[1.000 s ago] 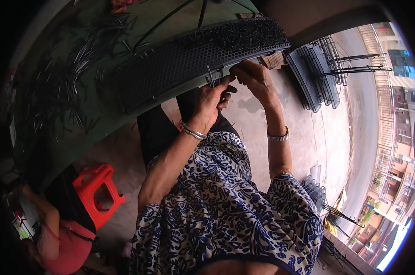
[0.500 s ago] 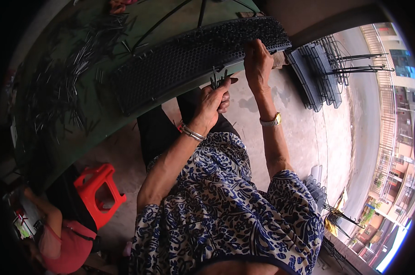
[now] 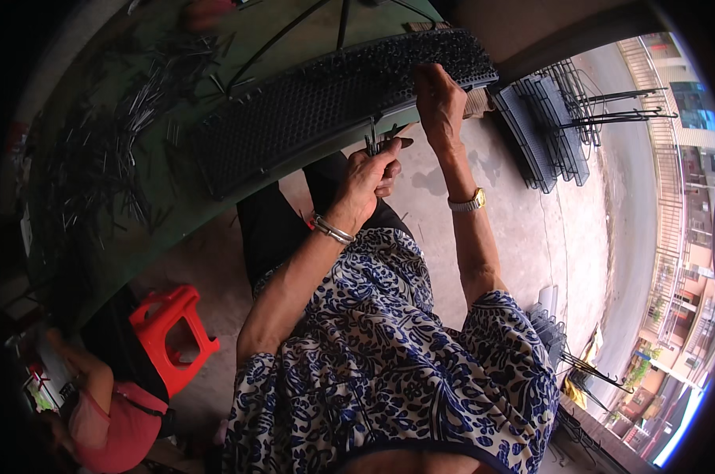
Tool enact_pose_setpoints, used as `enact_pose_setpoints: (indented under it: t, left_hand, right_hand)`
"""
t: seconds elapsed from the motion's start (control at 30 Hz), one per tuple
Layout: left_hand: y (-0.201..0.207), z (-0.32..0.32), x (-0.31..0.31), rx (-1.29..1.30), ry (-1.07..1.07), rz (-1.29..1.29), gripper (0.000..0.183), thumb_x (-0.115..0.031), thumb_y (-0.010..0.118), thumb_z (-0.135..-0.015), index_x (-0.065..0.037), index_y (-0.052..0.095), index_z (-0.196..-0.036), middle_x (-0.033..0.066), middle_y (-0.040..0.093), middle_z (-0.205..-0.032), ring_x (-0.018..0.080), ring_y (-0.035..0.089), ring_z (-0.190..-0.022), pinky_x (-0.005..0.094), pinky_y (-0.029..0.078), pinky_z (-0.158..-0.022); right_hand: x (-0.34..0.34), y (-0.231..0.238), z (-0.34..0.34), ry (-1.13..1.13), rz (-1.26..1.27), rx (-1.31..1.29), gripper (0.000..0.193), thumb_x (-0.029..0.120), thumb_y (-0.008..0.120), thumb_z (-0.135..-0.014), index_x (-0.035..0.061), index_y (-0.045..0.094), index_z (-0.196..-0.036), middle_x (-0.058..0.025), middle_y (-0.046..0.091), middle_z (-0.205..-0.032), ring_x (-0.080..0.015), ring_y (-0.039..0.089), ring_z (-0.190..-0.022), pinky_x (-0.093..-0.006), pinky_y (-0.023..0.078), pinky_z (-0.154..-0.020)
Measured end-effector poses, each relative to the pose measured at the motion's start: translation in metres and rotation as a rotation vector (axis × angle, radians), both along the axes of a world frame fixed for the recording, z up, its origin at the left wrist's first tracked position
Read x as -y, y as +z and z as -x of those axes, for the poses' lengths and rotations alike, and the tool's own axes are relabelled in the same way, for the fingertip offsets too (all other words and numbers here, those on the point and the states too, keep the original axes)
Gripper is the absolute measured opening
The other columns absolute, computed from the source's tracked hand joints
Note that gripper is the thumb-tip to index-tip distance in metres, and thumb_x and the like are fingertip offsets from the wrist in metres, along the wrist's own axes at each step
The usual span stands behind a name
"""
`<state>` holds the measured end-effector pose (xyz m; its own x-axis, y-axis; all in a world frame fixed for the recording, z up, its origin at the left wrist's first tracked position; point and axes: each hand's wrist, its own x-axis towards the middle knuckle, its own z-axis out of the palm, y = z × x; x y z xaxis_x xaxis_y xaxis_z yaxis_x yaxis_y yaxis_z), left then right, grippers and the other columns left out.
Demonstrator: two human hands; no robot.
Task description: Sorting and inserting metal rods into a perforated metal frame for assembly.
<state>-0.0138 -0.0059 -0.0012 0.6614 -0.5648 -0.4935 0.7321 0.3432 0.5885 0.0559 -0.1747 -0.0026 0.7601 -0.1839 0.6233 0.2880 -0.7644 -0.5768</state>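
A long black perforated tray [image 3: 270, 130] lies along the near edge of the green table, its right part packed with many small dark upright pieces. My left hand [image 3: 371, 170] is closed around a bunch of thin dark rods [image 3: 372, 141] just below the tray's near edge, their ends sticking up past the thumb. Over the filled part of the tray, my right hand [image 3: 440, 107] is closed with the fingertips pinched together. Whatever lies in that pinch is hidden or too small to make out.
Loose thin dark rods [image 3: 120, 126] are heaped on the left of the green table [image 3: 195, 221]. A red plastic stool [image 3: 176, 336] stands lower left, beside a person in a pink top [image 3: 120, 419]. Black perforated racks with wire hooks [image 3: 543, 130] stand on the floor at right.
My right hand has shifted slightly left over the tray. My left hand stays nearly in place with the rods. At the far table edge, a blurred reddish shape has moved.
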Motion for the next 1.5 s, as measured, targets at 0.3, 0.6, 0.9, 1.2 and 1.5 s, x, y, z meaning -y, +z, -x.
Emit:
enact_pose_setpoints:
  t: [0.3,0.6,0.9,1.2,1.5]
  left_hand:
    - [-0.008,0.004,-0.003,0.024,-0.016,0.027,0.024,-0.03,0.063,-0.09,-0.008,0.067,-0.099,-0.0073,0.043,-0.058,0.0015,0.027,-0.043,0.02,0.018,-0.04]
    - [-0.004,0.002,0.0,0.123,-0.084,-0.099,0.02,-0.029,0.063,-0.09,-0.01,0.068,-0.091,-0.0092,0.04,-0.054,0.0,0.026,-0.041,0.0198,0.017,-0.037]
    - [-0.01,0.001,0.007,0.198,-0.197,-0.218,0.027,-0.032,0.058,-0.094,-0.009,0.068,-0.105,-0.0111,0.031,-0.056,0.0001,0.021,-0.043,0.0201,0.014,-0.04]
    - [-0.003,-0.005,0.01,0.112,-0.112,-0.09,0.028,-0.035,0.06,-0.093,-0.009,0.068,-0.1,-0.01,0.036,-0.058,-0.0002,0.023,-0.043,0.0193,0.016,-0.039]
    - [-0.001,-0.008,0.005,0.102,-0.077,-0.024,0.032,-0.03,0.058,-0.094,-0.002,0.065,-0.109,-0.0082,0.035,-0.059,0.0009,0.024,-0.046,0.0185,0.018,-0.042]
  right_hand:
    - [-0.003,-0.004,0.005,0.033,0.025,-0.052,0.01,0.009,0.062,-0.084,0.0075,0.064,-0.094,-0.0133,0.061,-0.083,-0.0321,0.061,-0.071,-0.0381,0.048,-0.06]
    - [-0.01,0.02,0.038,-0.018,0.122,-0.422,0.019,0.021,0.066,-0.086,0.0073,0.068,-0.1,-0.0085,0.06,-0.087,-0.0202,0.06,-0.075,-0.033,0.046,-0.061]
    - [-0.004,0.038,0.055,0.124,-0.387,-0.445,0.012,0.012,0.06,-0.09,0.0003,0.062,-0.093,-0.0079,0.065,-0.073,-0.0125,0.059,-0.066,-0.0291,0.047,-0.06]
    - [0.008,-0.012,0.018,-0.184,-0.157,-0.069,0.004,0.008,0.057,-0.088,0.0044,0.057,-0.09,-0.0146,0.061,-0.073,-0.0311,0.06,-0.062,-0.0369,0.046,-0.054]
    - [0.004,-0.015,0.018,-0.121,0.032,-0.115,0.004,0.01,0.059,-0.087,0.0069,0.058,-0.088,-0.0113,0.058,-0.073,-0.0291,0.057,-0.062,-0.0381,0.044,-0.055]
